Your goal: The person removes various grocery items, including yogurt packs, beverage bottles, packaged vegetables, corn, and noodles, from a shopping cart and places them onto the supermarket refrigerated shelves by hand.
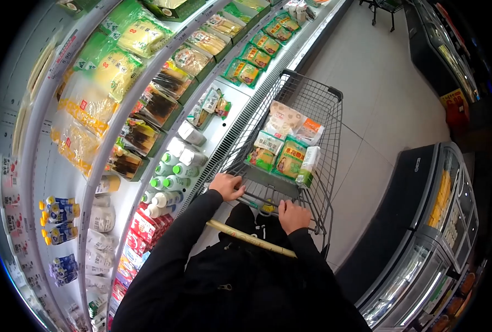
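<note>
Both hands are on the near end of a wire shopping cart (334, 138). My left hand (228, 186) is closed at the left part of the cart handle. Farther right, my right hand (293, 216) has its fingers curled over the same handle. Inside the cart lie two green and yellow food packets (291, 157), a beige dotted bag (285, 120), an orange and white packet (311, 131) and a white and green carton (308, 166). A pale yellow bar (251, 239) crosses in front of my dark jacket.
Refrigerated shelves (141, 88) with packaged food and bottles (174, 176) run close along the cart's left side. Black freezer cases (404, 205) stand on the right. Tiled floor (368, 116) stretches between them. Another cart (387, 6) shows at the top.
</note>
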Demonstrator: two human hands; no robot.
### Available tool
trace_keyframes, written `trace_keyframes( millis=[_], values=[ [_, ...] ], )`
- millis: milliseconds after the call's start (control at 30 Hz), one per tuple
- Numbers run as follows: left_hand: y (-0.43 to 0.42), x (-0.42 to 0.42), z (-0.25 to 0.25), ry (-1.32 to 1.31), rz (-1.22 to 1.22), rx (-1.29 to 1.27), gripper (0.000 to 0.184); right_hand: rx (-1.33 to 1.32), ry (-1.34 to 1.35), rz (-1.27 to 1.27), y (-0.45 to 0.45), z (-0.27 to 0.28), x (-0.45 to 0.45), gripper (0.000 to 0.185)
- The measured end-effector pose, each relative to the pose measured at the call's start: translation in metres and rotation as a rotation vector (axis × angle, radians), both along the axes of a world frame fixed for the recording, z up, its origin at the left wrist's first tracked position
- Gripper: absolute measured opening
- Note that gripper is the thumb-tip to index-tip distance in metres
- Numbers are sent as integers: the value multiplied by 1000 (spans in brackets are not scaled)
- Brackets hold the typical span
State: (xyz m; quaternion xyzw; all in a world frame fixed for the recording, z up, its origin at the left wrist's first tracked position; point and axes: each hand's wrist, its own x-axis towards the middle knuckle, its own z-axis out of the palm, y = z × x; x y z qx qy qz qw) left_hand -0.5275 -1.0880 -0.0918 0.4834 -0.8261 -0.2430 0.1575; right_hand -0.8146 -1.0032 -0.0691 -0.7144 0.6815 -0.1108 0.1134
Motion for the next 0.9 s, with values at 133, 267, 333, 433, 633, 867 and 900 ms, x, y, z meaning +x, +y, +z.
trace_keyframes(
  millis=[133,267,333,433,633,867,900],
  values=[
    [0,-4,-1,-23,-8,-15,32,26,-62,-10,1,-4,-5,37],
    [-2,-11,11,-56,-33,28,35,95,-74,-2,4,-11,-11,40],
    [-1,-13,14,-67,-1,72,32,166,-82,-52,6,-3,-9,37],
    [-6,-16,17,-196,-2,228,42,246,-36,13,-3,-1,-15,43],
    [-47,-67,-3,-352,-135,193,57,471,-405,24,-54,-36,-48,64],
    [-87,-204,-123,465,274,1105,72,100,-670,-578,-95,-146,-75,44],
    [-85,-216,-137,463,268,1121,72,150,-635,-679,-94,-150,-72,41]
  ],
)
